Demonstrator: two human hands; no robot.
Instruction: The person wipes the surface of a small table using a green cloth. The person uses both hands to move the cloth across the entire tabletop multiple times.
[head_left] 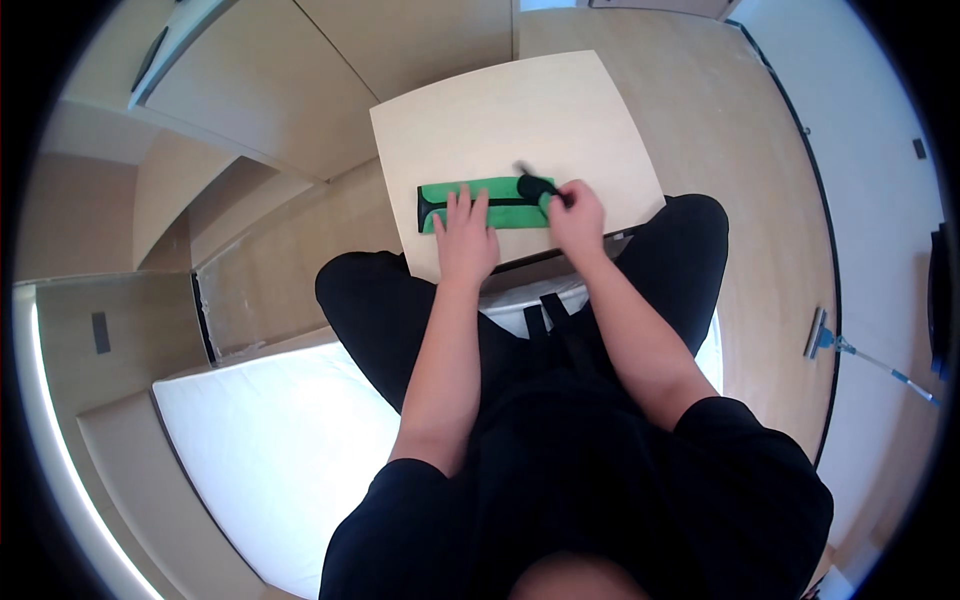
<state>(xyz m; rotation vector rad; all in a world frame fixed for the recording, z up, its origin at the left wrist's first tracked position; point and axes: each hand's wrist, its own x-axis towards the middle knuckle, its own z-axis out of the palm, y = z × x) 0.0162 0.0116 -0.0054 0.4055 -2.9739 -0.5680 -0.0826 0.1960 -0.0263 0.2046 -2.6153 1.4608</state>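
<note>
A long green fabric pouch (515, 216) with black trim lies flat across the small light-wood table (490, 120). A black band runs along its middle, and its left end is edged in black. My left hand (467, 240) rests on the left part of the pouch with its fingers spread. At the right end, my right hand (578, 222) is closed in a pinch on the black flap (537, 188) of the pouch. A dark strip near that flap is blurred. The grip itself is partly hidden by my fingers.
The table stands between my knees, just beyond the white mattress (280, 450) under me. Wooden cabinets (260, 90) rise at the back left. On the right, a squeegee mop (820, 335) leans by the wall, over the wood floor (770, 270).
</note>
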